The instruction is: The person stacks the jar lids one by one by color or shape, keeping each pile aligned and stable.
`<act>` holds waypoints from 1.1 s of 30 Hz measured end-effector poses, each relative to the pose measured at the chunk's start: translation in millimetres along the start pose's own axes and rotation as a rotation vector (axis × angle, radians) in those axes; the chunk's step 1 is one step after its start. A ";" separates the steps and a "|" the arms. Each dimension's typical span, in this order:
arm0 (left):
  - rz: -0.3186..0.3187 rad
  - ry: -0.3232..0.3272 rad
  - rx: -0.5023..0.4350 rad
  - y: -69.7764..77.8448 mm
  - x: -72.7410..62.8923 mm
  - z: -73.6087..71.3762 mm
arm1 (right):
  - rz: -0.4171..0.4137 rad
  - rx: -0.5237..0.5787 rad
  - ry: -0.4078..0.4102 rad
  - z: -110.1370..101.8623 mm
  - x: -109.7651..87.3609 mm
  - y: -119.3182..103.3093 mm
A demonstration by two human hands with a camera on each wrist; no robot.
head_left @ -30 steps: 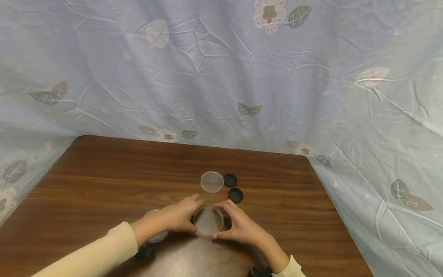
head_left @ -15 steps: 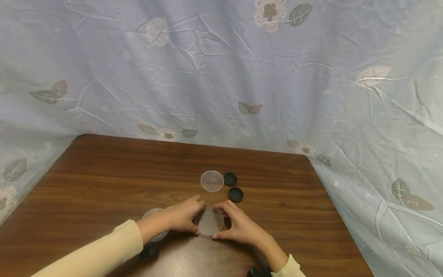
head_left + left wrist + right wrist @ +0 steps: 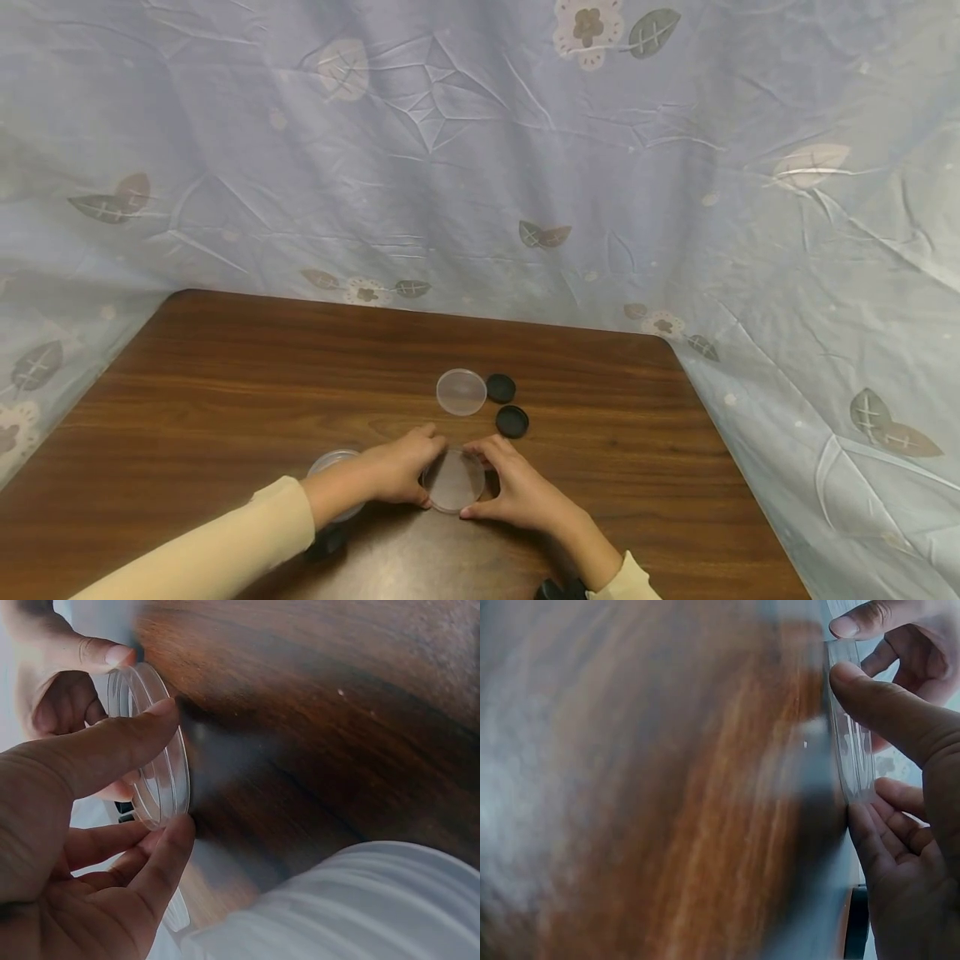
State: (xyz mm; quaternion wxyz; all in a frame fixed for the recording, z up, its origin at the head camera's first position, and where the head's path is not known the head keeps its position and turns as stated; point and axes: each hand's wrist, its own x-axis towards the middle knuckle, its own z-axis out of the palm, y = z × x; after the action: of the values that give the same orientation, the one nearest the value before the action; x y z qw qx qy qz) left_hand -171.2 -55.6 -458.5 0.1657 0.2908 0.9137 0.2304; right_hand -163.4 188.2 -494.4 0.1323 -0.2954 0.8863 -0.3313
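Where light falls on the table [image 3: 262, 392], we see dark brown, streaky wood grain with a soft sheen and rounded far corners. Behind it hangs a cloth [image 3: 465, 183], pale blue-grey, creased, printed with leaves and flowers. Farther out on the table lie a pale see-through disc [image 3: 461, 392] and two round black caps: the far cap [image 3: 501, 388] just beside the disc, the near cap [image 3: 513, 422] showing a raised rim. We find a clear container [image 3: 324, 465] partly hidden by the left forearm [image 3: 337, 492], and, in the left wrist view, a whitish ribbed curve [image 3: 375, 900].

The clear dish [image 3: 454, 481] is round, shallow and glassy; side-on, we make out several thin parallel rims, but cannot tell whether it is one piece or a stack. It sits between the hands over the table's near half. The left hand [image 3: 401, 468] and right hand [image 3: 521, 493], each partly open, grip opposite sides of its rim, thumbs on the near edge, fingers on the far
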 end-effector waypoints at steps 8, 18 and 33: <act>0.015 0.032 0.005 1.4 0.1 0.0 | -0.012 -0.025 0.007 -1.0 1.3 -1.9; -0.029 0.022 -0.033 4.9 -0.9 -1.2 | -0.011 -0.046 0.015 1.8 1.5 -0.7; -0.035 -0.040 -0.051 2.9 -4.6 -22.4 | -0.004 0.112 0.014 -10.5 1.1 3.2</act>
State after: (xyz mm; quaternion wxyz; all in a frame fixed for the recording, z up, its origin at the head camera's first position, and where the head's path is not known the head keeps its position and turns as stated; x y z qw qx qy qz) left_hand -176.1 -63.5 -437.4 0.1953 0.2751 0.9089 0.2450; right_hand -170.2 194.8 -488.7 0.1418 -0.2872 0.8665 -0.3828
